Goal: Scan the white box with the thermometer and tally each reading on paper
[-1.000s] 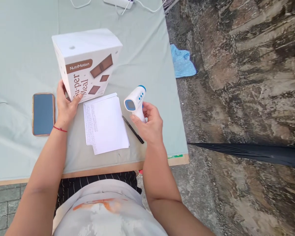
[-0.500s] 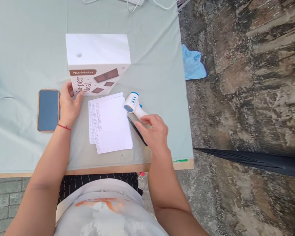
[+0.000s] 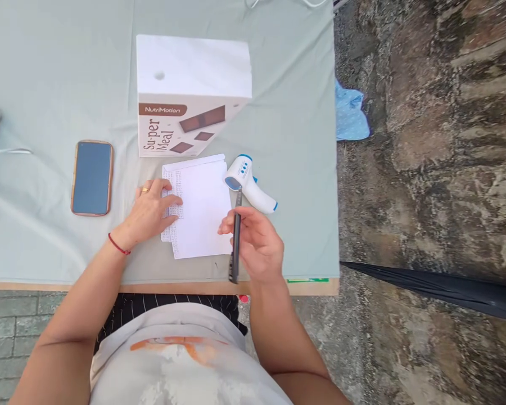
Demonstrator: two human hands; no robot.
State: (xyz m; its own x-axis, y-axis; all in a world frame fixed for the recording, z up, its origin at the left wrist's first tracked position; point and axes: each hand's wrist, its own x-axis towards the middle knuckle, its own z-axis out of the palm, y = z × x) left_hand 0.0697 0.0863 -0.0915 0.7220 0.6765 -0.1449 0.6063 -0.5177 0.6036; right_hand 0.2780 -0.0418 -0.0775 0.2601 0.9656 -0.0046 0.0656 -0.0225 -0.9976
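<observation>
My left hand rests with its fingers apart on the left side of the paper sheets, over columns of small writing. In my right hand is a black pen, held between thumb and fingers above the right edge of the paper. A white and blue infrared thermometer lies just beyond the pen, apart from my hand. Behind the paper stands a white NutriMotion box with brown bars printed on its front.
A phone in a brown case lies left of my left hand. White cables run at the far left. The table's wooden front edge is close to my body. Beyond the right edge are a light blue cloth and a stone wall.
My left hand has let go of the box and moved down onto the paper. My right hand has left the thermometer's handle and picked up the pen from the table.
</observation>
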